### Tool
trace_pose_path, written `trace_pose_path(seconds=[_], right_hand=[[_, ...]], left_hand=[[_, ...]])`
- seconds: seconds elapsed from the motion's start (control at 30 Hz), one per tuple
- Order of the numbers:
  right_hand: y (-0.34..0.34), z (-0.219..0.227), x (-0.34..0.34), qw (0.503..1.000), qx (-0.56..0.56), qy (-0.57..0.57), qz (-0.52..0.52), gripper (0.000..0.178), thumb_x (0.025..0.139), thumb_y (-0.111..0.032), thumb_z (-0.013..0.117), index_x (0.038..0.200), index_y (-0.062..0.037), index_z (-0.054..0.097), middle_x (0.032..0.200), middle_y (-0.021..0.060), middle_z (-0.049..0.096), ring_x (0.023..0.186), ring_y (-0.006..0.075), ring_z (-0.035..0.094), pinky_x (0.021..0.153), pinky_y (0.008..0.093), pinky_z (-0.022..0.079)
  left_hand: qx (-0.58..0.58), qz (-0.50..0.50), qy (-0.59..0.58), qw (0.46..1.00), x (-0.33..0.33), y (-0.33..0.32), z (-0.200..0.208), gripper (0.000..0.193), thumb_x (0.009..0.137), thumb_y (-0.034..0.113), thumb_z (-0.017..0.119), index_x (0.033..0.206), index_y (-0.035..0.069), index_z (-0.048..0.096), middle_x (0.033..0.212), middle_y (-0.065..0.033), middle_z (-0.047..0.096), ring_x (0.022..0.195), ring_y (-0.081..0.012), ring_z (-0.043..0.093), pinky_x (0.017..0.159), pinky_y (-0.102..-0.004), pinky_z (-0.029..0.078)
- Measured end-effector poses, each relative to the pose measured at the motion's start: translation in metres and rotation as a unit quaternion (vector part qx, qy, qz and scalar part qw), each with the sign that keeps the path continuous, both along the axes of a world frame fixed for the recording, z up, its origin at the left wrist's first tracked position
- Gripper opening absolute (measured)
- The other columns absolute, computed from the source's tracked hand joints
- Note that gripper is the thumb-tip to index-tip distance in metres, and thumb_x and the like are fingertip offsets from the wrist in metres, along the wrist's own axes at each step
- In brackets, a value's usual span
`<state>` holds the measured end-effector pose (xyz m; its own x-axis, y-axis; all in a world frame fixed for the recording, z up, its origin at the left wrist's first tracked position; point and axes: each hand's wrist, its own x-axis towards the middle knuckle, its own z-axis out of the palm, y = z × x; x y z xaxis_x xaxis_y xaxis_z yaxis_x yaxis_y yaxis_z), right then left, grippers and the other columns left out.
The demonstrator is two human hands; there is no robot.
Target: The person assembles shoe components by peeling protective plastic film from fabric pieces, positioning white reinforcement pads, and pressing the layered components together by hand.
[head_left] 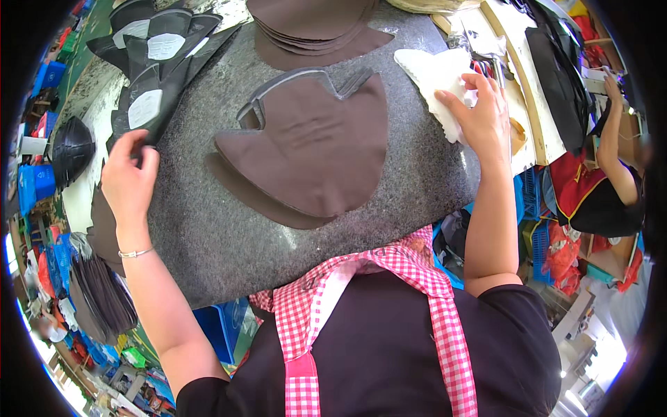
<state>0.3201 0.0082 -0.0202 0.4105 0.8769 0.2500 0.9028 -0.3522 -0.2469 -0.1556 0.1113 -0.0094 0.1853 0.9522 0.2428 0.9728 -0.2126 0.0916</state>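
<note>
On the grey speckled work surface (201, 250) lies a brown shoe-upper-like piece (313, 146), with dark grey edging along its cut-out. Another brown piece (257, 198) shows from under it. My left hand (128, 184) is at the left edge, its fingers curled at the near end of a black piece with a white patch (167, 90); thumb and forefinger seem to pinch its edge. At the right, my right hand (484, 118) has thumb and forefinger apart over a crumpled white cloth (427, 76), the thumb touching it.
A stack of brown cut pieces (313, 28) lies at the far side. Black strips (556, 83) lie at the right, beyond a wooden strip (521, 69). A black rounded object (71, 151) stands at the left. Another person's arm (611, 135) shows at the far right.
</note>
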Motion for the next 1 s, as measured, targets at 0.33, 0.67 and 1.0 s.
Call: trace_pose_path(seconds=[0.33,0.67,1.0], right_hand=[[0.011,0.018,-0.022,0.978,0.033,0.144,0.148,0.047,0.079,-0.011,0.076,0.121,-0.0021,0.058,0.104,0.0163,0.068,0.097,0.0332,0.066,0.087,0.0402,0.050],[-0.021,0.026,-0.092,0.624,0.207,0.740,0.141,0.031,0.082,-0.002,0.076,0.111,0.0015,0.065,0.102,0.0114,0.072,0.090,0.0192,0.070,0.082,0.0323,0.056],[-0.016,0.028,-0.104,0.546,0.159,0.797,0.203,0.027,0.095,-0.018,0.065,0.112,0.0022,0.065,0.102,0.0102,0.071,0.096,0.0183,0.069,0.087,0.0329,0.053]], left_hand=[[0.100,-0.328,-0.274,0.898,0.116,-0.093,0.047,0.040,0.071,0.004,0.075,0.110,0.000,0.074,0.096,-0.0068,0.067,0.083,-0.0201,0.062,0.069,-0.0288,0.049],[-0.286,-0.272,-0.473,0.788,0.172,-0.114,0.016,0.067,0.069,0.031,0.087,0.124,0.004,0.060,0.120,-0.0055,0.060,0.099,-0.0194,0.060,0.083,-0.0336,0.047],[-0.406,-0.128,-0.676,0.602,0.152,-0.096,0.015,0.014,0.088,0.003,0.072,0.100,0.000,0.064,0.083,-0.0050,0.069,0.067,-0.0051,0.063,0.054,-0.0180,0.047]])
